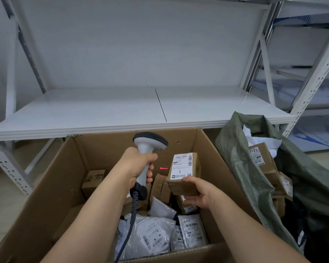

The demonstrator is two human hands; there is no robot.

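My left hand [139, 166] grips the handle of a white and grey barcode scanner [150, 143], head pointing away, its coiled cable [132, 215] trailing down toward me. My right hand [199, 194] holds a small brown parcel [184, 173] by its lower end, above the big open cardboard box [51, 186]. The parcel's white shipping label [181, 166] faces up. A short red scan line [164, 168] glows on the box wall just left of the parcel, not on the label.
Inside the big box lie several small brown cartons [93, 180] and grey plastic mailers [152, 236]. A green woven sack [241, 168] with more parcels [262, 158] stands to the right. A white shelf board [122, 112] on a metal rack runs behind the box.
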